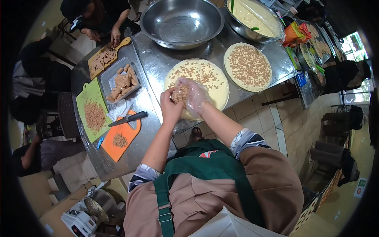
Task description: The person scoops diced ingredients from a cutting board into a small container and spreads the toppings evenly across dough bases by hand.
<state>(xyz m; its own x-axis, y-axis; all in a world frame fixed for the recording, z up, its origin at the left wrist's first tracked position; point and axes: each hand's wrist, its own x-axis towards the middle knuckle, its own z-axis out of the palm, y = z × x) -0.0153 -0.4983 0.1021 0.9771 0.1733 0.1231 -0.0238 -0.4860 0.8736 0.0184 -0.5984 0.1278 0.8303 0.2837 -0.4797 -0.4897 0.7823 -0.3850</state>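
My right hand (196, 96), in a clear plastic glove, is cupped around a heap of small chopped sausage pieces (180, 94). Against the same heap, my bare left hand (172, 104) curls its fingers; the exact grip is partly hidden. Both hands are over the near left part of a round, pale cream-covered base (216, 93), whose far half carries scattered brown pieces. To its right lies a second round base (248, 67), strewn with pieces over most of its top.
A large steel bowl (182, 21) stands behind; another bowl (272, 33) holds pale cream. On the left are a green board (85, 98) with chopped bits, an orange board (128, 144), a knife (136, 116) and a tub of sausages (103, 81). Another person's hands (114, 36) work at a wooden board (125, 42).
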